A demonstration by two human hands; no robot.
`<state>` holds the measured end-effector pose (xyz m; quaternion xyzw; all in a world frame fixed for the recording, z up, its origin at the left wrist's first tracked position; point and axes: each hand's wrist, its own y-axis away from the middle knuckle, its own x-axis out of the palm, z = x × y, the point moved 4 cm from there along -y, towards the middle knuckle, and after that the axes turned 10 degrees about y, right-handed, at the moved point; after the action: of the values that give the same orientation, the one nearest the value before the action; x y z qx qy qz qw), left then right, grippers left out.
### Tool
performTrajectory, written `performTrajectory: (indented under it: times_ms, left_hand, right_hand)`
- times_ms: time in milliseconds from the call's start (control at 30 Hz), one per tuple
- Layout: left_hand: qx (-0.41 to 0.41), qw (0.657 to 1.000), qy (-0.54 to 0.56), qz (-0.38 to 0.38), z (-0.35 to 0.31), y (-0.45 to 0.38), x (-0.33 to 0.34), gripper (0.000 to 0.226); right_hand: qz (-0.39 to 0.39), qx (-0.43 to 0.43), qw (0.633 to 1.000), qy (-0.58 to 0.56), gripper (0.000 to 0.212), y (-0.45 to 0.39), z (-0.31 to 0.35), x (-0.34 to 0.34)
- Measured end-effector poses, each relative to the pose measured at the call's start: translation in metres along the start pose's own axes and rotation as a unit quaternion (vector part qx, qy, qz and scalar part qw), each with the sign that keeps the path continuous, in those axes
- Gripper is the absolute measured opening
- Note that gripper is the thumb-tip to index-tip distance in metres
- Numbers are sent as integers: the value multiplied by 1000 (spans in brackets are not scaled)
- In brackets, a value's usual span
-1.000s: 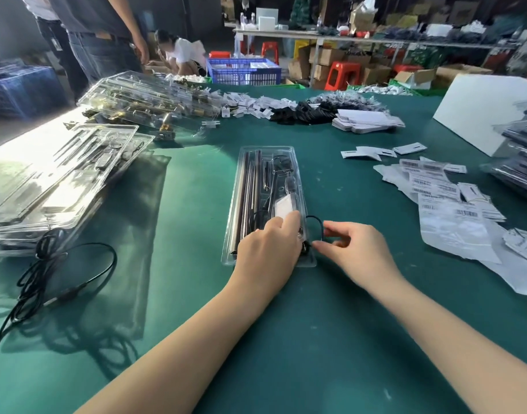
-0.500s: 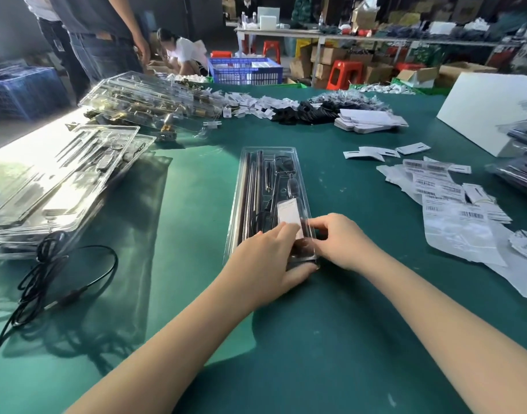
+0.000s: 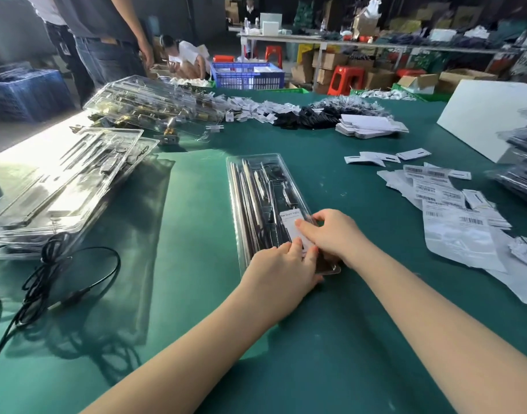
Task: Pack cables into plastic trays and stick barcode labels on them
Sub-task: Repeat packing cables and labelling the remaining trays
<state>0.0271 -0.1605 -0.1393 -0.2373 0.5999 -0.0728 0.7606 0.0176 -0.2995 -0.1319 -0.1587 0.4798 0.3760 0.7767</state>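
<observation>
A long clear plastic tray (image 3: pixel 256 186) lies lengthwise on the green table (image 3: pixel 345 339) in front of me. It holds metal rods, small parts and a white printed card (image 3: pixel 290 218). My left hand (image 3: pixel 280 270) rests on the tray's near end with its fingertips pressing down. My right hand (image 3: pixel 334 234) lies over the tray's near right part, its fingertips on the white card and beside my left fingers. The cable in the tray is hidden under my hands. Barcode label sheets (image 3: pixel 444 204) lie spread out to the right.
A loose black cable (image 3: pixel 77 264) lies coiled at the left, beside a stack of filled trays (image 3: pixel 62 186). More trays (image 3: pixel 154 106), black cable bundles (image 3: pixel 310 115) and white cards (image 3: pixel 369 127) lie farther back. A white board (image 3: pixel 489 115) and a dark stack (image 3: pixel 522 162) stand at the right. People stand beyond the table.
My right hand pinched a black cable loop at the tray's near right corner, then moved left onto the tray. The loop is no longer visible. My left hand stayed on the tray's near end.
</observation>
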Motion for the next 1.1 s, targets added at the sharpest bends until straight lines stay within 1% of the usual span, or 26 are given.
performTrajectory:
  times_ms: [33,100,133,167,200,267,300,333,367,400,433,467,500,533,567,600,633,667,733,767,833,900,967,1033,1100]
  left_hand:
    - [-2,1000,3,-15,1,2,-1,49]
    - [3,998,24,-62,1,5,-2,43]
    - [8,996,35,-82,0,6,-3,41]
    - [10,994,45,-98,-2,6,-4,39]
    - [3,992,59,-109,-4,6,-7,39]
    - [-17,988,104,-113,-5,6,-14,43]
    - [-43,984,141,-103,-3,6,-17,48]
    - [-90,974,189,-87,3,5,-19,57]
    - [-158,956,241,-62,13,5,-17,67]
    - [-237,922,302,-41,27,8,-15,76]
    - [-316,872,373,-37,40,12,-13,82]
    - [-390,795,463,-48,53,16,-11,87]
    - [-445,685,573,-66,63,18,-9,89]
    - [-479,553,677,-79,68,17,-10,80]
    - [-486,432,757,-61,67,15,-11,60]
    - [-481,357,800,-23,63,13,-11,38]
    - [-471,329,818,5,58,10,-10,23]
    - [-465,324,824,9,56,9,-9,16]
    - [-467,320,824,-34,54,7,-7,14]
    - [-470,315,823,-55,53,8,-7,15]
    - [-479,302,821,-72,52,11,-6,16]
    - [-489,307,814,-64,53,13,-3,17]
    - [-496,316,807,-49,56,15,-2,24]
    - [-505,325,799,-35,60,17,-1,31]
    - [-519,338,785,-36,66,19,1,31]
  right_hand:
    - [12,8,1000,-24,33,-2,0,2]
    - [31,23,990,-133,31,-1,-4,4]
    - [26,20,986,-166,28,2,-4,3]
    - [14,13,985,-174,24,3,-5,2]
    - [8,10,982,-187,21,5,-6,1]
    - [16,15,964,-264,17,8,-5,-1]
    - [14,20,953,-302,15,9,-5,-3]
    - [4,21,944,-328,14,10,-6,-7]
    - [-8,20,939,-343,13,11,-8,-11]
    - [-14,18,932,-362,12,12,-10,-14]
    - [-11,13,922,-387,11,14,-12,-16]
    - [0,8,906,-422,11,17,-12,-17]
    - [9,-1,891,-454,10,19,-11,-18]
    - [14,-14,880,-475,10,21,-9,-18]
    - [16,-27,875,-484,9,22,-6,-18]
    - [21,-38,871,-490,9,24,-3,-18]
    - [29,-46,868,-494,9,25,0,-17]
    - [38,-51,864,-500,10,26,3,-16]
    - [57,-47,857,-511,17,28,6,-14]
    - [65,-38,856,-511,26,29,6,-13]
    - [79,-23,868,-490,45,31,6,-11]
    - [88,-19,877,-472,54,32,7,-8]
    - [97,-19,875,-475,52,33,5,-4]
    - [110,-23,879,-464,40,36,3,-2]
    - [134,-27,884,-448,30,41,-1,0]
